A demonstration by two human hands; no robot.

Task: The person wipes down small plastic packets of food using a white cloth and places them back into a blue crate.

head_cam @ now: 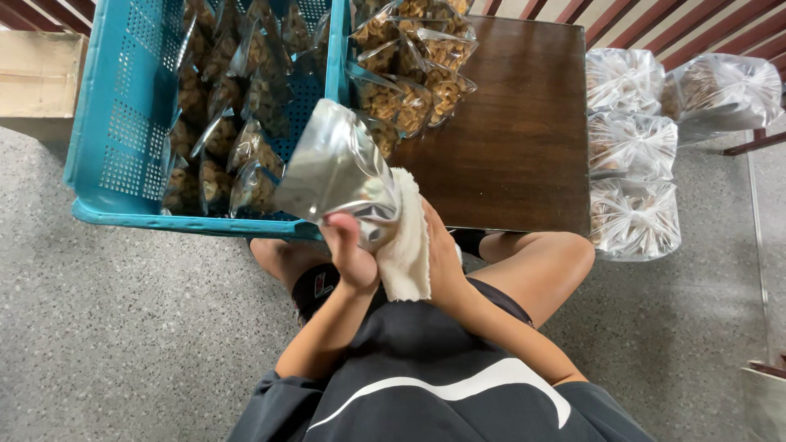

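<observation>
My left hand (350,250): raised in front of my chest, fingers and thumb clamped on the lower end of 1 clear plastic pouch (337,172), which tilts up and left over the crate edge. My right hand (443,262): beside the left, palm pressed against a white cloth (407,245), fingers closed around the cloth's far side; the cloth lies against the pouch's lower right side. Both forearms bent inward, elbows near my lap. Crate (115,123): 1, teal plastic, perforated walls, on the grey floor to my front left; holds many small clear packets of brown snack pieces (237,98), stacked loosely. Table (516,123): 1, dark brown wood, square, just right of the crate; a heap of the same filled packets (413,74) sits at its left edge. Large clear bags (632,147): 4 visible, tied at the top, filled with smaller packets, lying on the floor right of the table. Cardboard box (37,78): 1, tan, upper left.
</observation>
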